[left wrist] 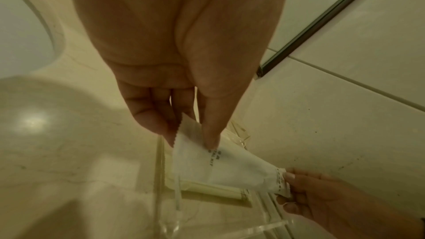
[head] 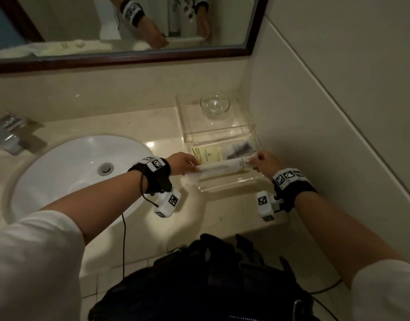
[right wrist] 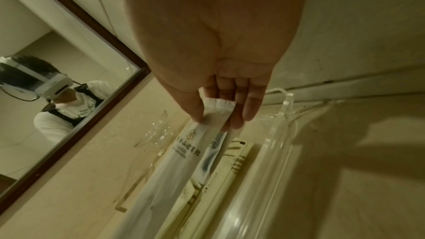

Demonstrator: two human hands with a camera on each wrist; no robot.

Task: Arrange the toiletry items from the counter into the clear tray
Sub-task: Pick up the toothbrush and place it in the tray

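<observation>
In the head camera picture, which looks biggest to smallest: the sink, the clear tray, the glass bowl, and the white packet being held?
1. Sink
2. Clear tray
3. White packet, long but thin
4. Glass bowl

The packet and bowl look close in area, and the bowl sits farther from the camera, so that order is unsure.

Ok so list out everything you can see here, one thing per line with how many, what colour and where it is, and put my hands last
clear tray: 1, clear, on the counter by the right wall
glass bowl: 1, clear, far end of the tray
long sachet: 1, white, held over the near end of the tray
flat packet: 1, pale yellow-green, in the tray under the sachet
dark item: 1, black, in the tray beside the packet; too blurred to identify
sink: 1, white, left of the tray
tap: 1, chrome, behind the sink
mirror: 1, dark frame, above the counter
counter: 1, beige
bag: 1, black, below the counter edge
left hand: pinches the sachet's left end
right hand: pinches the sachet's right end
</observation>
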